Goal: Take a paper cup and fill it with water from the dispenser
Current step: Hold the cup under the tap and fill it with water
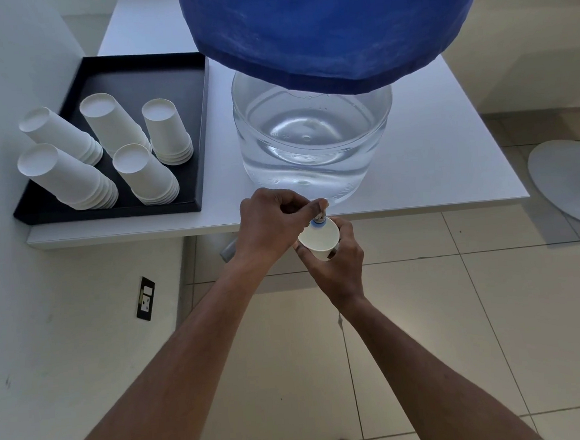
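A clear water dispenser jug (314, 139) with a blue cloth cover (330, 28) stands on the white table (449, 160), its small tap (318, 217) jutting over the front edge. My left hand (268, 228) pinches the tap from above with its fingertips. Just below the tap, my right hand (336, 268) holds a white paper cup (319, 240) upright, its mouth under the spout. Whether water runs into the cup cannot be told.
A black tray (187, 151) on the table's left holds several stacks of upturned white paper cups (141, 175). A white wall with a socket (146, 298) is on the left. Tiled floor lies below, and a round white base (567, 183) sits at right.
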A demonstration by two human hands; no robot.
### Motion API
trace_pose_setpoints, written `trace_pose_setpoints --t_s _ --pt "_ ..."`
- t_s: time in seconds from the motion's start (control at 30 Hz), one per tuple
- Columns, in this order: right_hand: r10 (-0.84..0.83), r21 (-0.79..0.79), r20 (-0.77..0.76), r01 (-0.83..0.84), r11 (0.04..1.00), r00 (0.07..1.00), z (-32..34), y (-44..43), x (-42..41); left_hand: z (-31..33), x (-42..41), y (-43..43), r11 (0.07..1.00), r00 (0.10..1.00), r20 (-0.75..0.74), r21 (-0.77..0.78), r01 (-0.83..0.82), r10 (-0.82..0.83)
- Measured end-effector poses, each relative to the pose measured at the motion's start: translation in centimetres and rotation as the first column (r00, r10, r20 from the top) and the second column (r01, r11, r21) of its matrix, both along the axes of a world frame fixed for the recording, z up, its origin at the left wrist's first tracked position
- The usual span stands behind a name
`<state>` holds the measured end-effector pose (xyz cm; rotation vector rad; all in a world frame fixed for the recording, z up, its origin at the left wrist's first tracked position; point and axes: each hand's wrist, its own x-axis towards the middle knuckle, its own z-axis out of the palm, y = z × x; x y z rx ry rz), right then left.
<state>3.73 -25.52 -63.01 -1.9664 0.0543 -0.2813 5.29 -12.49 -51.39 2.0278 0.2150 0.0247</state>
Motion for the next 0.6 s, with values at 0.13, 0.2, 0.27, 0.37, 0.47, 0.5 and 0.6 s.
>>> trace_pose_setpoints --t_s 0.13,0.2,0.27,0.37,0.47,0.5,0.6 --pt "0.003 -0.010 0.005 -0.003 1.000 1.000 -0.35 -0.13 0.07 -0.72 -0.44 0.03 0.991 0.990 -0.119 -0.101 -0.083 0.071" --pt "0.004 -0.016 0.006 -0.004 1.000 1.000 -0.59 -0.18 0.08 -0.92 -0.53 -0.11 0.986 0.983 -0.160 -0.127 -0.109 0.088" --pt "0.004 -0.021 0.007 -0.004 1.000 1.000 -0.73 -0.22 0.07 -0.91 -0.58 -0.29 0.980 0.979 -0.172 -0.150 -0.134 0.107" --pt "0.005 -0.020 0.009 -0.005 1.000 1.000 -0.85 -0.29 0.09 -0.70 -0.63 -0.39 0.973 0.974 -0.175 -0.156 -0.168 0.141" --pt "0.002 -0.018 0.008 -0.001 1.000 1.000 -0.83 -0.32 0.14 -0.58 -0.65 -0.47 0.974 0.973 -0.176 -0.144 -0.175 0.149" --pt "-0.001 -0.015 0.007 0.001 1.000 1.000 -0.85 -0.35 0.18 -0.59 -0.63 -0.52 0.973 0.972 -0.181 -0.147 -0.176 0.149" --pt "-0.007 -0.004 0.007 0.007 1.000 1.000 -0.87 -0.40 0.25 -0.57 -0.50 -0.51 0.950 0.956 -0.262 -0.242 -0.199 0.134"
